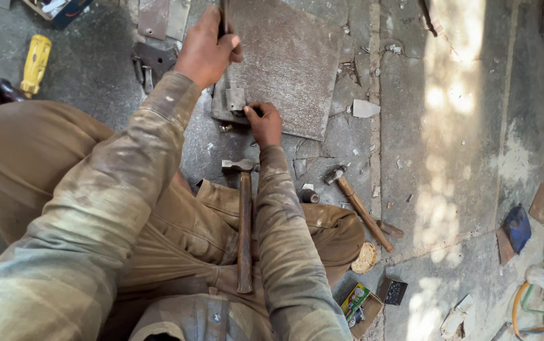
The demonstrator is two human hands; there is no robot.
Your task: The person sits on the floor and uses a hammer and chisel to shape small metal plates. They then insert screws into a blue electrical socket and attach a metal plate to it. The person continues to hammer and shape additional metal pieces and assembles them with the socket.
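Head view: my left hand [205,50] is fisted around a dark rod [223,16], held upright over a small metal block [234,100]. My right hand [265,123] pinches that block at the near edge of a steel plate [291,63]. I judge the work mid-way: the piece is positioned and both hammers [244,221] lie idle. The floor [448,158] is cracked concrete, dusty, sun-dappled and littered with scraps.

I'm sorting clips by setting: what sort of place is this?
Probably an informal floor-level metal workshop. Two hammers lie by the seated person, the hands work a small metal block on a steel plate, on cracked concrete.
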